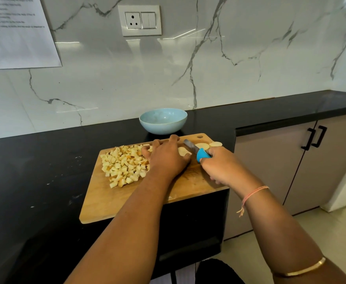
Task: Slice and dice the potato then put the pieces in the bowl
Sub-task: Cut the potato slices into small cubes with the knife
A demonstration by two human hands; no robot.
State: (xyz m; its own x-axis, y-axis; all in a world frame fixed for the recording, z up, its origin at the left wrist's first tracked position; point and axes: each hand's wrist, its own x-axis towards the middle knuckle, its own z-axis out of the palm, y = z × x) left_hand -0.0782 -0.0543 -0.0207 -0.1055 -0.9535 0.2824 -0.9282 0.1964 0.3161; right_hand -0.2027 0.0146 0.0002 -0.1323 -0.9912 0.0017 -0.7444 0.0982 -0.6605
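From the head camera, a wooden cutting board (127, 201) lies on the black counter (34, 171), its near right corner jutting past the counter's edge. The left hand (166, 158) rests on the board's far half, fingers bent and close together, their tips holding down a pale potato slice (183, 151) that peeks out on the hand's right side. The right hand (223, 167) has its fingers wrapped round the blue handle of a knife (203, 154). The blade points away and to the left, just beside the held slice; I cannot tell whether its edge touches it. Two more round slices (215, 143) lie flat beyond the blade, near the board's far right corner. A heap of diced potato (123, 165) covers the board's left side, touching the left hand. Behind the board stands a light blue bowl (163, 120) with nothing visible inside it. A marble backsplash (229, 68) carries a socket plate (139, 20) and a printed sheet (18, 31).
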